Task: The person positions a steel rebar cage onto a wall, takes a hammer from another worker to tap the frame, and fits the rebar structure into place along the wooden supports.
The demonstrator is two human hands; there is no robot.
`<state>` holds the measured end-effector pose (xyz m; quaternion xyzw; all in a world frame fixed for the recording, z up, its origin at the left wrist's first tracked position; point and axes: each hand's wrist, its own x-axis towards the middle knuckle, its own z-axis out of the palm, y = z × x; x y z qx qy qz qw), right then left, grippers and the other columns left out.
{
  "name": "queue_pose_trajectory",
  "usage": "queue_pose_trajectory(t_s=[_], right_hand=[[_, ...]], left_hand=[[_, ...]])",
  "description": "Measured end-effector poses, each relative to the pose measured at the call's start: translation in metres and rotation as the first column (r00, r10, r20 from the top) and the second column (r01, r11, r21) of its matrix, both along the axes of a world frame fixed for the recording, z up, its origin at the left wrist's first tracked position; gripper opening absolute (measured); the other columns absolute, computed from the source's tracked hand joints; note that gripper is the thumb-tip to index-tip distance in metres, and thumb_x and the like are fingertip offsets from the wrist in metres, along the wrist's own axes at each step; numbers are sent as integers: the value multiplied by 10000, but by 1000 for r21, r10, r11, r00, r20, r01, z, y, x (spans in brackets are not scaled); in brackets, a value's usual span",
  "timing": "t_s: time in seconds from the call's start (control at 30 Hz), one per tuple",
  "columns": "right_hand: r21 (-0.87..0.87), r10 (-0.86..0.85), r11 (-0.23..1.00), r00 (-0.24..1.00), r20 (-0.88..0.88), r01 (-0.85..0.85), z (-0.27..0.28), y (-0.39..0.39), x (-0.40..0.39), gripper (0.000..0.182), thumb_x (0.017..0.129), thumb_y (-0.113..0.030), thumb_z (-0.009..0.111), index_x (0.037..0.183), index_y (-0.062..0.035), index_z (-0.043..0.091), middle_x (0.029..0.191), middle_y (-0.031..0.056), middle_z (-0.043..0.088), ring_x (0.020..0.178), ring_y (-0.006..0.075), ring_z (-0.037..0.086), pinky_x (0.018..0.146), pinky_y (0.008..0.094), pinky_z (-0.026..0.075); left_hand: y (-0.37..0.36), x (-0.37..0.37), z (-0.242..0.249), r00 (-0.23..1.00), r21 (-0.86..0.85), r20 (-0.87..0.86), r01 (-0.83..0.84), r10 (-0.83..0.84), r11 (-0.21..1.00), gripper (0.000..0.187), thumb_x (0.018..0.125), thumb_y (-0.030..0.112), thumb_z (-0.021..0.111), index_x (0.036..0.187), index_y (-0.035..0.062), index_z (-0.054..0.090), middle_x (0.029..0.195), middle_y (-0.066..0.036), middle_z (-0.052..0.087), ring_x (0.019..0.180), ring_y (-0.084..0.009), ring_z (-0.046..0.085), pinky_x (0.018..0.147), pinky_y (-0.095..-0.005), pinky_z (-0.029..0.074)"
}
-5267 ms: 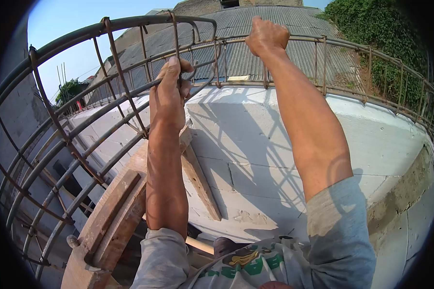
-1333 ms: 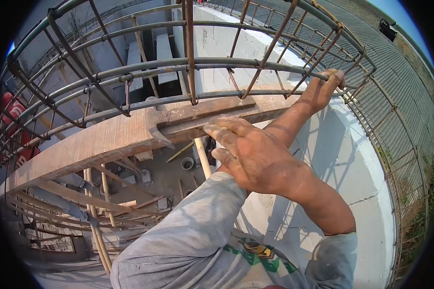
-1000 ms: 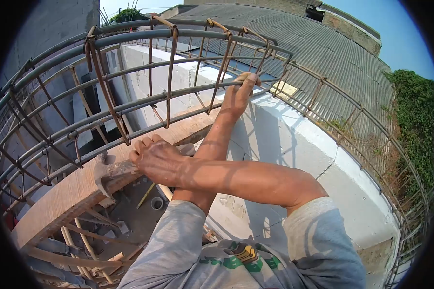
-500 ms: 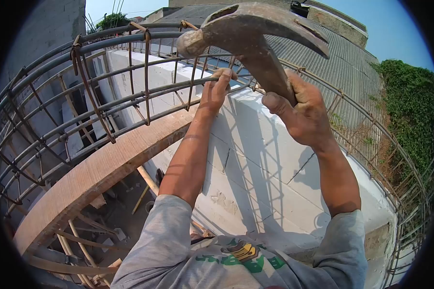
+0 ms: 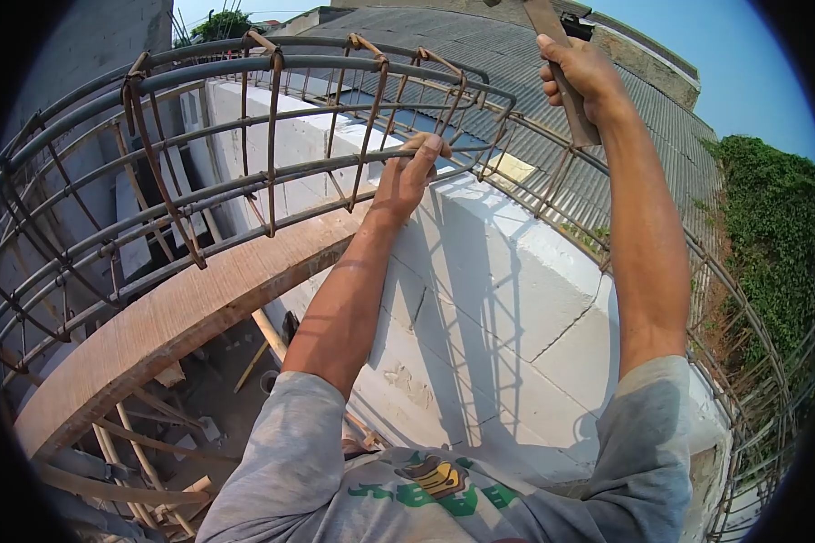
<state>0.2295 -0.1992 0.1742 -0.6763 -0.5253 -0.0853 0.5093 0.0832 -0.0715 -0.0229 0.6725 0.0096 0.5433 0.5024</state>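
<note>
My left hand (image 5: 411, 172) is wrapped round a lower steel bar (image 5: 321, 166) of the rebar cage (image 5: 274, 118), close to the cage's end. My right hand (image 5: 581, 72) is raised at the upper right, gripping a claw hammer (image 5: 580, 128) by its handle. The butt of the handle sticks out below the fist. Most of the hammer's head is cut off by the top edge of the view. Beneath the cage, a curved wooden form (image 5: 181, 328) runs up to the white block wall (image 5: 561, 258) just under my left hand.
A second run of rebar (image 5: 729, 276) curves along the wall's outer side at right. Beyond lie a corrugated roof (image 5: 407, 45) and dense green creeper (image 5: 770, 226). Wooden poles (image 5: 272, 333) stand far below at left, under the form.
My right hand has lifted the hammer up and away, from in front of the cage to the top of the view. My left hand stays on the bar; the cage's end now shows.
</note>
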Motion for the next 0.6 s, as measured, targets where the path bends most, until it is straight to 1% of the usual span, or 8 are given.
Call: queue_pose_trajectory(t_s=[0.1, 0.2, 0.23, 0.3, 0.4, 0.47, 0.53, 0.6], right_hand=[[-123, -93, 985, 978, 189, 117, 24, -4, 11, 348, 927, -370, 536, 990, -27, 537, 674, 28, 546, 510, 68, 548, 418, 202, 480], [-142, 294, 934, 932, -212, -327, 39, 5, 138, 636, 827, -558, 581, 1179, -29, 555, 1243, 185, 546, 1229, 268, 442, 1098, 494, 221], [-1, -183, 983, 968, 171, 186, 39, 1, 24, 357, 928, -372, 530, 994, -21, 517, 650, 20, 522, 480, 65, 529, 411, 209, 471], [-92, -207, 972, 973, 100, 216, 23, 10, 28, 348, 929, -366, 529, 1002, -26, 505, 629, 15, 504, 470, 71, 522, 394, 226, 455], [-283, -199, 928, 965, 171, 242, 18, 14, 31, 342, 926, -343, 525, 931, -2, 504, 604, 36, 505, 442, 115, 521, 381, 283, 446], [-429, -173, 862, 953, 248, 268, 8, 8, 34, 355, 923, -324, 521, 856, 25, 510, 588, 59, 515, 419, 155, 524, 375, 332, 444], [-389, -187, 883, 957, 221, 262, 12, 8, 36, 317, 925, -326, 523, 912, -10, 498, 596, 27, 495, 425, 121, 516, 358, 300, 427], [-303, -202, 919, 961, 189, 253, 18, -1, 37, 311, 929, -353, 533, 967, -49, 483, 609, -7, 485, 426, 74, 495, 351, 251, 415]], left_hand=[[-3, -3, 0, 999, -36, -37, -4, 3, 999, 513, 923, 557, 442, 895, 67, 589, 627, 41, 327, 606, -74, 297, 564, -246, 237], [-2, -5, 0, 996, -37, -82, -39, 36, 999, 534, 911, 556, 436, 880, 58, 625, 724, -9, 501, 657, -99, 391, 612, -265, 348], [-3, -5, 0, 995, -41, -84, -49, 45, 998, 535, 912, 556, 436, 884, 56, 626, 736, -12, 511, 665, -103, 400, 621, -270, 355], [-4, -4, 1, 994, -48, -87, -72, 68, 996, 537, 912, 555, 435, 893, 53, 628, 759, -18, 531, 680, -113, 416, 638, -279, 370], [-1, 2, -4, 1000, -36, -6, -29, 29, 999, 507, 922, 553, 453, 878, 66, 589, 607, 41, 323, 603, -70, 314, 551, -235, 237], [-4, 1, -4, 1000, -66, -21, -7, 6, 998, 514, 916, 554, 457, 883, 62, 603, 682, 20, 411, 634, -87, 356, 589, -250, 294], [-1, 0, 0, 998, -85, -52, -41, 36, 996, 529, 909, 553, 451, 886, 58, 635, 836, -24, 579, 701, -122, 438, 665, -284, 403], [-3, 0, 0, 998, -54, -41, -50, 48, 997, 514, 918, 548, 453, 882, 61, 613, 753, 0, 490, 661, -102, 389, 622, -266, 348]])
